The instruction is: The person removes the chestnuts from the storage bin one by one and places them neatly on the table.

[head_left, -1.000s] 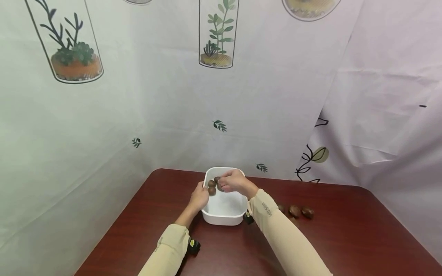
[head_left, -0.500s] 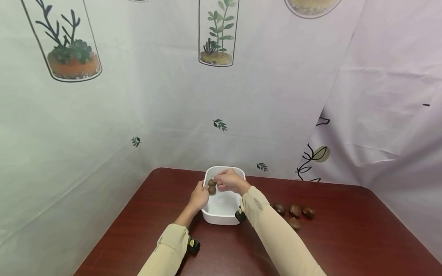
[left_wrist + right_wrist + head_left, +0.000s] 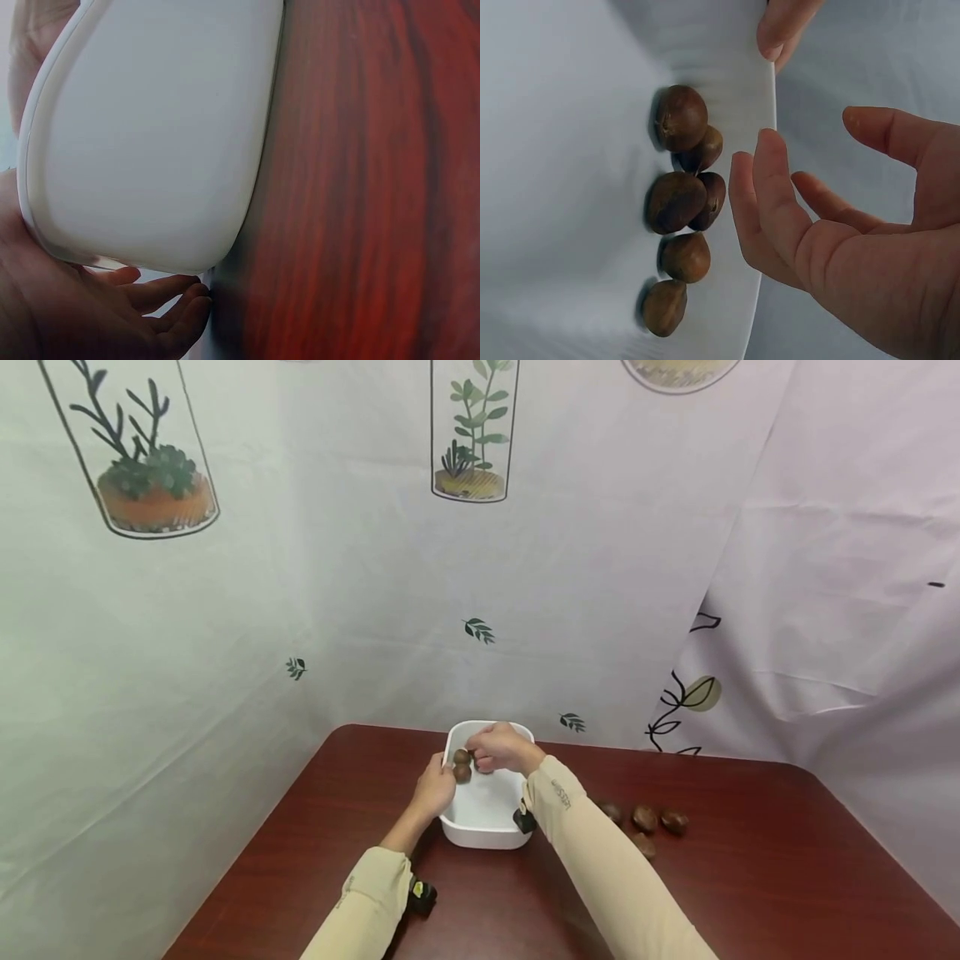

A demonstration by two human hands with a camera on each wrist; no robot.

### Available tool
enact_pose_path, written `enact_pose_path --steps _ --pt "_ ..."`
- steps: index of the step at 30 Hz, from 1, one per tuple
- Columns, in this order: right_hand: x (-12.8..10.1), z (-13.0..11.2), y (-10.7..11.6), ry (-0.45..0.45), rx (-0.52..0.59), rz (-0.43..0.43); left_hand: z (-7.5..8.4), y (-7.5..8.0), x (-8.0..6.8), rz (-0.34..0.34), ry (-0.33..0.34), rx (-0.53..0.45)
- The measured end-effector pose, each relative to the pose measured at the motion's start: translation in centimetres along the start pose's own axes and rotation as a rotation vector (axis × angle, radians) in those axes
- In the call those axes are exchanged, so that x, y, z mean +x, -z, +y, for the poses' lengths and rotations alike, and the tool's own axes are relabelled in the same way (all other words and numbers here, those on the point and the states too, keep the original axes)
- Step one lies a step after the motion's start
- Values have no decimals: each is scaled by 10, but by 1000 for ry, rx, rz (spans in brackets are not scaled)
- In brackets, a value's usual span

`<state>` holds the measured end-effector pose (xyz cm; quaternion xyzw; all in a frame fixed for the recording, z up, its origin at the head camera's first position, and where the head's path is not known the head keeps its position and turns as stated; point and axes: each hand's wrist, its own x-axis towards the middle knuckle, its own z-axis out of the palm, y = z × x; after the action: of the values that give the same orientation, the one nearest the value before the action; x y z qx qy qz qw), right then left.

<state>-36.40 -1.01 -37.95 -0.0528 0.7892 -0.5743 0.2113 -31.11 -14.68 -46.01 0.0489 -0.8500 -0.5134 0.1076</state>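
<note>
Head view: going from left to right, the left hand (image 3: 435, 791) is holding the left wall of a white tub (image 3: 487, 835) that is sitting on a dark red table (image 3: 315, 827), near its far edge. The left wrist view is showing the palm against the tub's outer wall (image 3: 150, 142), the fingers (image 3: 169, 300) lying loosely curved along its lower edge and a thumb tip hooking over the rim in the right wrist view, so this hand is gripping the tub. Inside, against the left wall, a small heap of brown nuts (image 3: 462, 766) is lying; the right wrist view is showing six of them (image 3: 679, 202) bunched together and touching one another.

The right hand (image 3: 498, 749) is hovering over the far part of the tub, just beside the heap. In the right wrist view its fingers (image 3: 776, 202) are spreading apart, relaxed and holding nothing, the tips just beside the nuts without touching them.

Farther right, four more nuts (image 3: 645, 823) are lying loose on the table, well apart from the tub and partly hidden behind the right sleeve (image 3: 600, 868). A pale cloth printed with plants (image 3: 472, 435) is hanging behind the table.
</note>
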Motion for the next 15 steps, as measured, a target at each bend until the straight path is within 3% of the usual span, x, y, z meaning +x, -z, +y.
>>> enact_pose_path --steps 15 --pt "14 9 -2 -25 -43 -41 1 -2 -2 0 16 1"
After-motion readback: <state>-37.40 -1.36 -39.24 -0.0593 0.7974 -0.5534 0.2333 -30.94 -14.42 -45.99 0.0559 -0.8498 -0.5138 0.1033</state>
